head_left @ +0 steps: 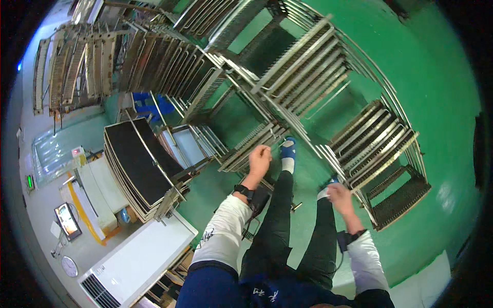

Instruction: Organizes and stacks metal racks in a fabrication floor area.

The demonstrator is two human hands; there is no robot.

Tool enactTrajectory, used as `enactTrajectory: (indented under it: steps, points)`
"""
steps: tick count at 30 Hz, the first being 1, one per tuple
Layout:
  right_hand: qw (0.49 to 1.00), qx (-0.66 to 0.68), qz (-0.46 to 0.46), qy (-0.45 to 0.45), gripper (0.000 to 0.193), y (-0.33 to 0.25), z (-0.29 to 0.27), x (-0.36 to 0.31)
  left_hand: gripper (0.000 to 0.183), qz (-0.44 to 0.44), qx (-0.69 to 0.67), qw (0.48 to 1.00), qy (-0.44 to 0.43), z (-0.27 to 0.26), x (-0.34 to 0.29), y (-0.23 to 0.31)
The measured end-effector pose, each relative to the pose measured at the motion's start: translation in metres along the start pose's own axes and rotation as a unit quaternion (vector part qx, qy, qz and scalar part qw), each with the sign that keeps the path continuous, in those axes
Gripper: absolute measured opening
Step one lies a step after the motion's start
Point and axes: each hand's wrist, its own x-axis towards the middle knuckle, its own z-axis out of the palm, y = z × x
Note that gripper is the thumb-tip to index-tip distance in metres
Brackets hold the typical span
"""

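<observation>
1. Left hand (260, 156) closes on the near rail of the centre rack (246, 149).
2. Right hand (339, 194) hangs loosely curled, empty, beside the right rack (380, 149).
3. The metal rack looks stiff and heavy; grip its frame rail.

stack of dark trays (138, 164) | white cabinet (141, 259) | wall clock (69, 266)

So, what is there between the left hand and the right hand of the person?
In the head view, between the left hand and the right hand are the person's own legs in dark trousers, a blue shoe and green floor.
</observation>
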Motion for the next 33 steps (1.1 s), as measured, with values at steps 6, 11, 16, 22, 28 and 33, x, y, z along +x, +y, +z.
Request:
enactTrajectory:
  steps: [6,11,16,22,28,33]
  points:
    - [0.963,0.152,0.193,-0.115,0.028,-0.069,0.133,0.052,0.025,0.016,0.321,0.945,0.065,-0.105,0.074,-0.013]
    - [0.950,0.161,0.232,-0.135,0.035,-0.087,0.174,0.079,0.025,0.027,0.462,0.884,0.061,-0.176,0.137,0.023]
    - [0.933,0.173,0.299,-0.100,0.069,-0.084,0.191,0.096,0.052,0.013,0.531,0.844,0.078,-0.192,0.170,0.046]
    - [0.910,0.265,0.308,-0.083,0.078,-0.077,0.189,0.098,0.073,0.068,0.517,0.848,0.093,-0.191,0.199,0.037]
    - [0.889,0.328,0.303,-0.099,0.051,-0.069,0.187,0.103,0.065,0.007,0.488,0.872,0.045,-0.182,0.213,0.044]
    - [0.879,0.346,0.304,-0.123,0.028,-0.069,0.188,0.106,0.048,0.004,0.483,0.871,0.086,-0.180,0.214,0.028]
